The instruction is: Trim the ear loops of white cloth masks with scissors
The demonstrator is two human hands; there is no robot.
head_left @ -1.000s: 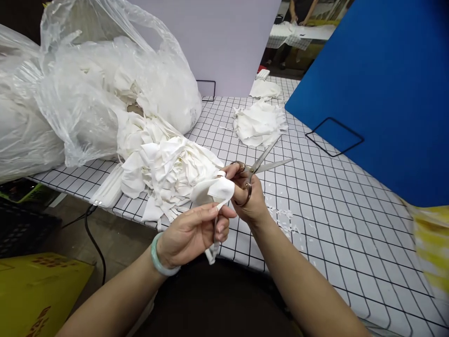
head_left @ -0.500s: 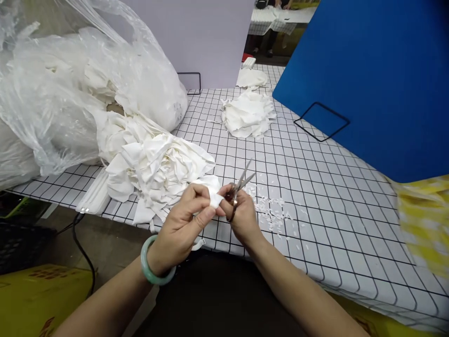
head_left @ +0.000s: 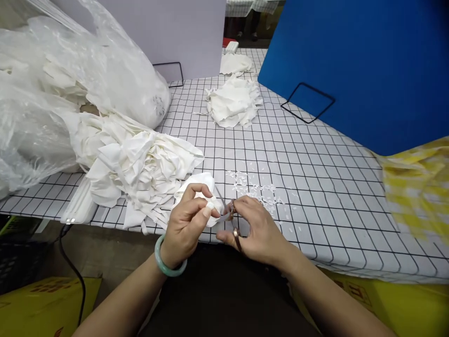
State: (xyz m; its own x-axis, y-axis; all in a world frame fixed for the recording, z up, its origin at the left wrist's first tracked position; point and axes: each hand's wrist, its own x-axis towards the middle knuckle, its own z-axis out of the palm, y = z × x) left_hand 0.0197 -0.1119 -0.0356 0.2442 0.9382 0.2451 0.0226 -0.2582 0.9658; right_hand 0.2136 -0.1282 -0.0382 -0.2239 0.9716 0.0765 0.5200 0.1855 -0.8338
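Note:
Between the thumb and fingers of my left hand [head_left: 189, 220] a white cloth piece [head_left: 200, 180] is pinched, partly hidden by the fingers. My right hand [head_left: 259, 229] has its thumb and fingers in the handles of a pair of scissors [head_left: 231, 211]. Their blades are spread apart and point left, beside the cloth at my left fingertips. Just left of my hands, a heap of white cloth pieces [head_left: 147, 164] spreads over the table. Small white clippings [head_left: 259, 194] lie scattered beyond my right hand.
A clear plastic bag [head_left: 122, 70] full of white cloth stands at the left. Farther back lies a cloth pile [head_left: 235, 103]. A blue panel [head_left: 343, 70] and a pale panel [head_left: 168, 32] stand on the checked table [head_left: 315, 187]. A white power strip [head_left: 79, 206] rests at the front left edge.
The scissors have turned from pointing away to pointing left at the cloth, with my right hand opened wider on the handles. The camera view has shifted right and down.

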